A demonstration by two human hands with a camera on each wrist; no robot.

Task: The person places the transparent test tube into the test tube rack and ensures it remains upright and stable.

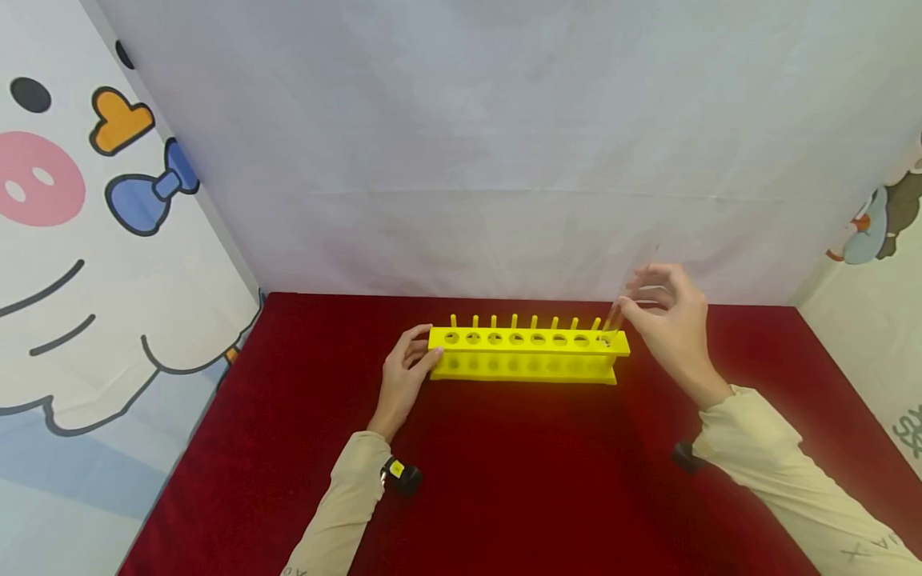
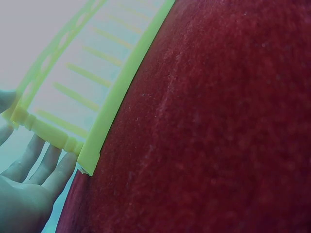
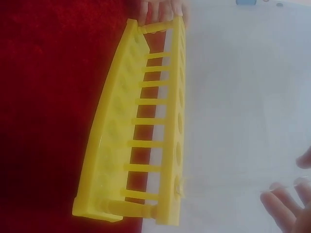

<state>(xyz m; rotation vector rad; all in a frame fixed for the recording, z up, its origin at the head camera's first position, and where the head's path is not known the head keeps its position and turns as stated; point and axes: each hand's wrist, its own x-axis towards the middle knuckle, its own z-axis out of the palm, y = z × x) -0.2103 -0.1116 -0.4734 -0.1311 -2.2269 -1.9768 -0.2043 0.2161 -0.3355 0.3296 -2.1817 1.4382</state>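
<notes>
A yellow test tube rack (image 1: 529, 366) with a row of round holes and upright pegs along its back stands on the red cloth. At its left end my left hand (image 1: 402, 376) grips the rack, thumb in front and fingers behind, as the left wrist view also shows at the end post (image 2: 48, 133). Over the right end, my right hand (image 1: 670, 316) pinches a clear glass test tube (image 1: 635, 276), tilted, its lower end at the rightmost hole. In the right wrist view the faint tube (image 3: 223, 184) reaches the end hole of the top plate.
Red cloth (image 1: 504, 480) covers the table. Behind it hangs a pale cloth backdrop (image 1: 490, 160). A cartoon-printed panel (image 1: 65, 280) stands at the left, another printed panel (image 1: 879, 320) at the right.
</notes>
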